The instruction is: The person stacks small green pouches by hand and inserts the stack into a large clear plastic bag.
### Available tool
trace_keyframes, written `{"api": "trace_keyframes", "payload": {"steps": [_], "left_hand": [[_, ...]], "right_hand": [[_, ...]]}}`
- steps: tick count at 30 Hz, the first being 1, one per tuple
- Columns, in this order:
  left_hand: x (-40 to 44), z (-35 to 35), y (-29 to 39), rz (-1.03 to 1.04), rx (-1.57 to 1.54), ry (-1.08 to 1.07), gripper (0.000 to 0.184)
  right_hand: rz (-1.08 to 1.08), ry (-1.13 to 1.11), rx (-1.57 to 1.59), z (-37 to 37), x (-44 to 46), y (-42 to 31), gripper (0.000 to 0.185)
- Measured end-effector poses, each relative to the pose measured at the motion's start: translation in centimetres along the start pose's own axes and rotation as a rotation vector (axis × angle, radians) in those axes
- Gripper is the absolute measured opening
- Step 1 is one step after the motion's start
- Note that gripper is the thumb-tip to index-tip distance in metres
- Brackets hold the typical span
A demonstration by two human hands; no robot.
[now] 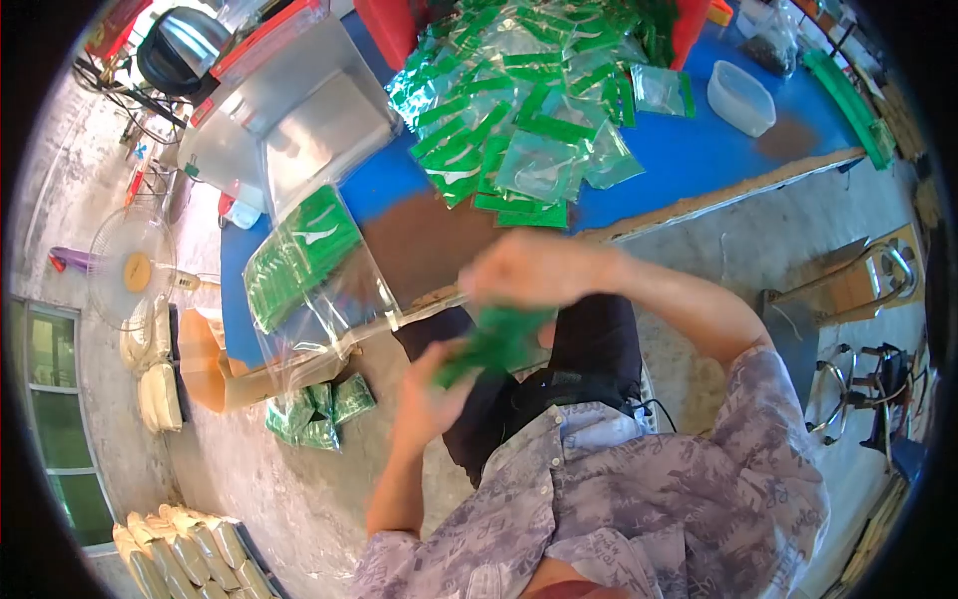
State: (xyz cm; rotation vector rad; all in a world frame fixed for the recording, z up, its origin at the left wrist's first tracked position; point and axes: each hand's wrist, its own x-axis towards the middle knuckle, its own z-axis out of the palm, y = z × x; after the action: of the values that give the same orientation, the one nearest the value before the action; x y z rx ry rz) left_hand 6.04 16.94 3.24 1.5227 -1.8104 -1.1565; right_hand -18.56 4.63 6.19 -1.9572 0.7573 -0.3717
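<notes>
In the head view, my left hand point(436, 384) is closed round a bunch of green plastic packets point(499, 339), blurred by motion, above my lap. My right hand point(529, 268) is over the top of the same packets; its fingers are smeared by motion, so its grip is unclear. Beyond my hands, a big heap of clear packets with green strips point(539, 125) lies on the blue table. Left of them, a large clear plastic bag point(334, 255) hangs partly over the table edge, with a row of green packets point(304, 262) in it.
The blue table point(649, 195) has a worn front edge. On it are a clear plastic tub point(740, 98), a red bin point(389, 30) and a heat sealer-like grey machine point(319, 110). Filled green bags point(319, 411) lie on the floor. A fan point(135, 270) stands left, a metal-framed chair point(868, 389) right.
</notes>
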Motion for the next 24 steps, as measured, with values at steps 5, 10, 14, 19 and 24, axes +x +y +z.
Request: {"api": "trace_keyframes", "payload": {"steps": [5,10,14,19,24], "left_hand": [[2.2,4.1,-5.7,-0.072,-1.385,0.251,0.052],[3.9,7.0,-7.7,-0.248,-1.579,0.213,0.049],[4.4,6.3,-7.1,-0.267,-1.529,0.227,0.046],[3.4,6.0,-8.4,-0.236,-1.54,0.19,0.058],[0.6,4.7,-9.8,-0.065,-1.252,0.199,0.081]], "right_hand": [[0.02,0.856,-1.123,0.7,-0.4,8.9,0.049],[-0.342,0.308,-0.727,4.0,-0.5,9.1,0.053],[-0.282,0.559,-0.515,0.2,1.5,9.3,0.065],[-0.097,0.475,-0.92,-1.5,1.8,10.2,0.089],[-0.436,0.288,-0.862,2.7,0.7,9.8,0.053]]}}
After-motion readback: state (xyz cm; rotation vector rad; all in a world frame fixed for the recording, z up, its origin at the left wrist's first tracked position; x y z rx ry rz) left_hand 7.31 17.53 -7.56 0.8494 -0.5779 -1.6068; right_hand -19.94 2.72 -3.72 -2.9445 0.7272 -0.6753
